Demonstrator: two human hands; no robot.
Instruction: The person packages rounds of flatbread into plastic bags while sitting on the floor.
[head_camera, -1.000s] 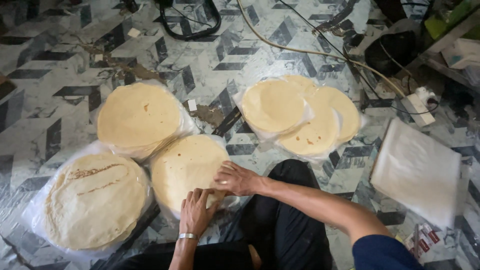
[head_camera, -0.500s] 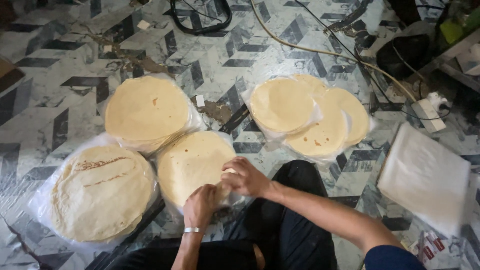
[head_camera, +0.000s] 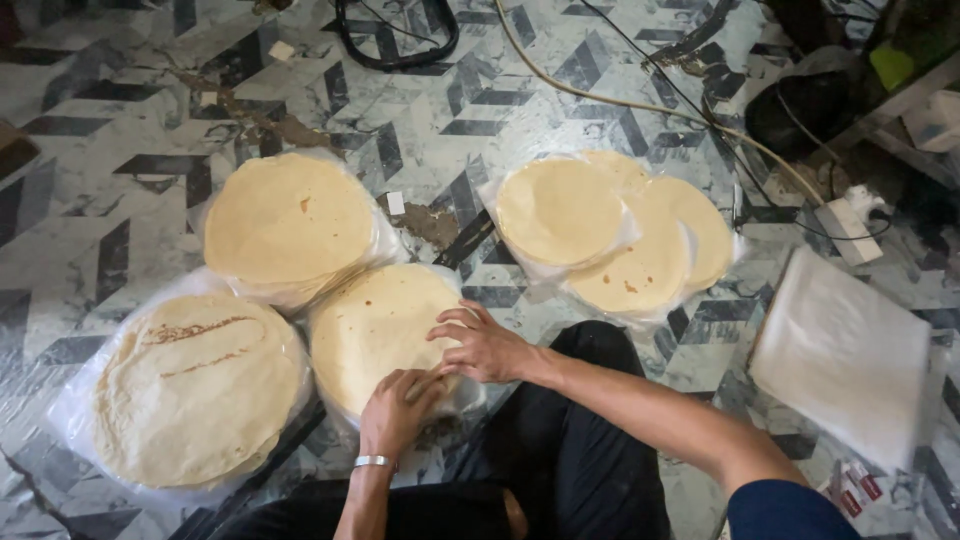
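Your right hand (head_camera: 485, 345) lies flat on the near edge of the middle flatbread stack (head_camera: 375, 330), fingers (head_camera: 455, 320) spread wide and pressing on the top round. Your left hand (head_camera: 398, 410) is curled at the same edge just below it, fingers narrow, pinching the rim of the stack or its clear plastic wrap; which of the two you cannot tell. A metal bangle (head_camera: 373, 461) sits on that wrist.

The stack is a pile of thin, pale yellow, matte discs with a few brown toasted specks, lying on the floor (head_camera: 100, 120) right in front of your knees. The floor is glossy grey-and-white marble with dark chevron marks.

Another wrapped stack (head_camera: 288, 222) touches it behind, and a larger, browner-streaked one (head_camera: 195, 385) lies just beside it. Overlapping rounds in plastic (head_camera: 615, 235) lie apart, near a flat pile of clear bags (head_camera: 840, 355).
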